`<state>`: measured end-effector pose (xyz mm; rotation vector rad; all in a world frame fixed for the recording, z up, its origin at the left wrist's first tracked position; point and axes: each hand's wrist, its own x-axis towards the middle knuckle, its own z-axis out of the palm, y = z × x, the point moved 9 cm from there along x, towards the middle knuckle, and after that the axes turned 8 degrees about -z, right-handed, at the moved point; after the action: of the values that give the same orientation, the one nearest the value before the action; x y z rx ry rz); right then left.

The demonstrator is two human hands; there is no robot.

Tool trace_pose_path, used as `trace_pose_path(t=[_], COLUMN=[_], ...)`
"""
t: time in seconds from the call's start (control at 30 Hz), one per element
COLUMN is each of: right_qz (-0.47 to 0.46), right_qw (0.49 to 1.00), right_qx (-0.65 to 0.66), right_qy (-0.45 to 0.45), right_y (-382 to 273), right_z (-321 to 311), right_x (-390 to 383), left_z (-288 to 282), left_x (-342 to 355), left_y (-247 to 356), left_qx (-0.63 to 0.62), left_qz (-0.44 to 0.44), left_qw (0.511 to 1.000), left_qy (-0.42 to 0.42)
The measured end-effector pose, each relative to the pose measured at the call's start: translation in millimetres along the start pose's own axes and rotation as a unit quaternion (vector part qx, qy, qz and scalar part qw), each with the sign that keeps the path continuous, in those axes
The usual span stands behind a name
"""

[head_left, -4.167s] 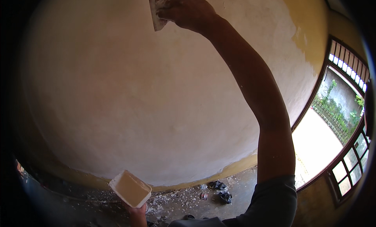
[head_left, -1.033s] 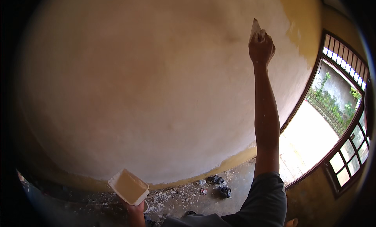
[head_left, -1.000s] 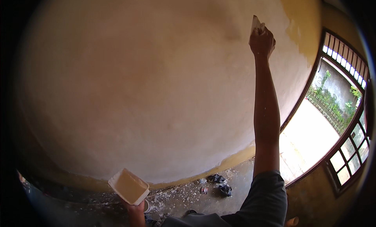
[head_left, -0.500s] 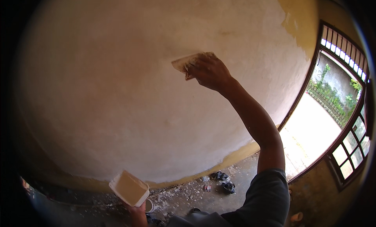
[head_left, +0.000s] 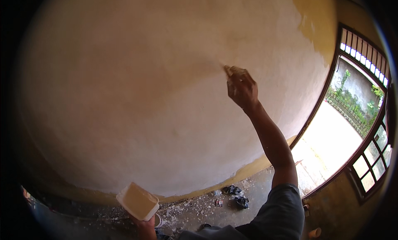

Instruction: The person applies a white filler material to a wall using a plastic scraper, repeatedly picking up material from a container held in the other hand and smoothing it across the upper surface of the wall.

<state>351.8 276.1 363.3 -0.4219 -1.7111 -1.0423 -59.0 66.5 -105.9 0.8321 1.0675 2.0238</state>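
Right hand's fingers (head_left: 241, 77) clamp a scraper (head_left: 226, 69) pointing up-left; left hand (head_left: 144, 226) grips a tray (head_left: 152, 212), its long axis descending rightward.

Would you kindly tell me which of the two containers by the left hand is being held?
The rectangular tub, resting in the left hand; the round white bucket right of it, partly hidden, is not held.

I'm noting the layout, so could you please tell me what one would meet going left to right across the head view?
Pale rectangular tray held in the left hand, small reddish item on the floor, raised right hand, bright doorway.
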Motion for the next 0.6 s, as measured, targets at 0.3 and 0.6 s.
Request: trace_pose_path(t=[0.3, 0.6], right_qz=[0.305, -0.049], right_qw=[0.938, 0.974], right_qx=[-0.163, -0.157], right_qy=[-0.002, 0.156], right_y=[83, 32], right_z=[10, -28], right_x=[41, 111], left_z=[14, -2], left_x=[0, 11], left_y=[-26, -26], left_qx=[-0.381, -0.323], left_qz=[-0.234, -0.197], left_qw=[0.894, 0.924], left_qy=[0.044, 0.047])
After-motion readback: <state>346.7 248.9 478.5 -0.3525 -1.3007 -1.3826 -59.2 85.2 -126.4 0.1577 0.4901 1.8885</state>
